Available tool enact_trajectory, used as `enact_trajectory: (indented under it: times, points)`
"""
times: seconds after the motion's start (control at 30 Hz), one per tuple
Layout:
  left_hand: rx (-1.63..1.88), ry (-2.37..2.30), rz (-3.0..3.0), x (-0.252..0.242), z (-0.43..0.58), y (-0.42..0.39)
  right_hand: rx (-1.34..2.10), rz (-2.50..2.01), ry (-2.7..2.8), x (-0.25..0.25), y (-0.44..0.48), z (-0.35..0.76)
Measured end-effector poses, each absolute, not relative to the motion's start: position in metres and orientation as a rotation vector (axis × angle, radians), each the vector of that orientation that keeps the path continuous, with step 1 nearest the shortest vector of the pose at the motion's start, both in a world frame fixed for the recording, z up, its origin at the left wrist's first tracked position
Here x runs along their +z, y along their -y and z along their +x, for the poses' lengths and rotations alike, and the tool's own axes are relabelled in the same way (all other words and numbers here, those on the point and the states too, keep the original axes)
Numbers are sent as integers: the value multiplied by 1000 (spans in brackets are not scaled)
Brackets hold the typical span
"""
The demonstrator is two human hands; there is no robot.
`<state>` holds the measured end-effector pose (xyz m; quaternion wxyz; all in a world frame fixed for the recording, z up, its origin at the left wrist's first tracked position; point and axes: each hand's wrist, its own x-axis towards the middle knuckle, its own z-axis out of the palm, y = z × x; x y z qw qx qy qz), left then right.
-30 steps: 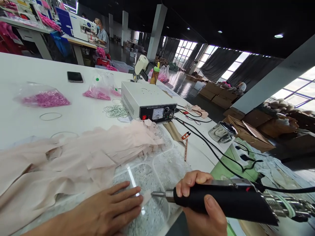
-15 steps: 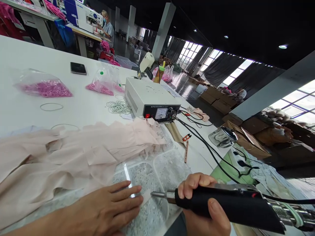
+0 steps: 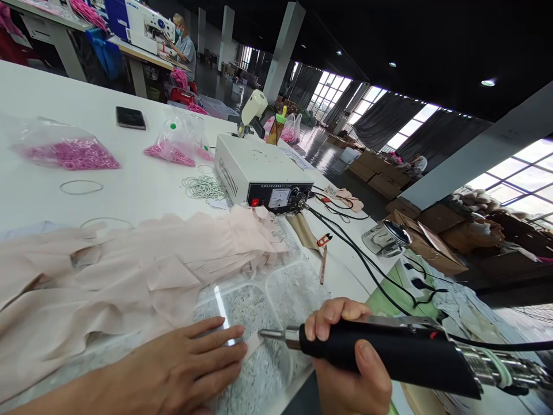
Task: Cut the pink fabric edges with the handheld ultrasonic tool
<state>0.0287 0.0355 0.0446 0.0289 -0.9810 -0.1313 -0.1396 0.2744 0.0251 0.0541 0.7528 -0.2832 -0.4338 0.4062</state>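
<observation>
My right hand (image 3: pixel 351 377) is wrapped round the black grip of a handheld ultrasonic welder (image 3: pixel 406 354). Its narrow metal tip points left and meets the end of a thin pale fabric strip (image 3: pixel 253 347) just beyond my left fingertips. My left hand (image 3: pixel 185 360) lies flat, palm down, fingers stretched out and pressing on that strip, most of which it hides. Beneath is a glossy marbled grey mat (image 3: pixel 298 288). A pile of pale pink ruffled fabric (image 3: pixel 164 253) spreads over the mat beyond and to the left of my left hand.
Past the fabric stands the white control box (image 3: pixel 263 164), with black cables (image 3: pixel 358 253) running right. Rubber bands (image 3: pixel 203 187), bags of pink pieces (image 3: pixel 71 151), a phone (image 3: pixel 131 117), a pencil (image 3: pixel 323 265) and a glass jar (image 3: pixel 384 237) lie about. A person (image 3: pixel 185 46) sits at a sewing machine.
The whole view has shifted slightly. The welder tip stays at the strip by my left fingertips, and both hands keep nearly the same pose.
</observation>
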Motion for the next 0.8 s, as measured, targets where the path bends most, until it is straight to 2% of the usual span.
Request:
enact_trajectory:
  times: [0.8]
  points:
    - [-447,468,-3210,47,27,-35,826,-636,1003,58,-17,277]
